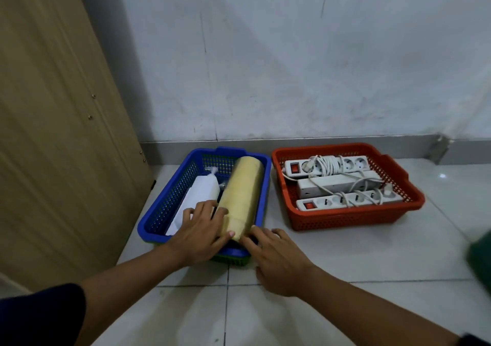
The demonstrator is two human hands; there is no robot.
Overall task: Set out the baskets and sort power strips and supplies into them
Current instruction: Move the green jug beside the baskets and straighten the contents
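Note:
A blue basket point(170, 194) sits on the tiled floor by the wall, stacked on a green basket point(233, 260) whose rim shows beneath its near edge. Inside lie a long yellowish roll point(243, 189) and a white plastic-wrapped bundle point(204, 190). My left hand point(200, 231) rests over the near end of the roll and the bundle, fingers spread. My right hand point(279, 259) touches the roll's near end and the basket's front corner with its fingertips. To the right, a red basket point(353, 218) holds three white power strips point(334, 183) with coiled cords.
A wooden cabinet panel point(58, 133) stands close on the left of the blue basket. The white wall point(292, 53) and a grey skirting run behind both baskets. A dark green object point(481, 255) shows at the right edge. Tiled floor extends in front.

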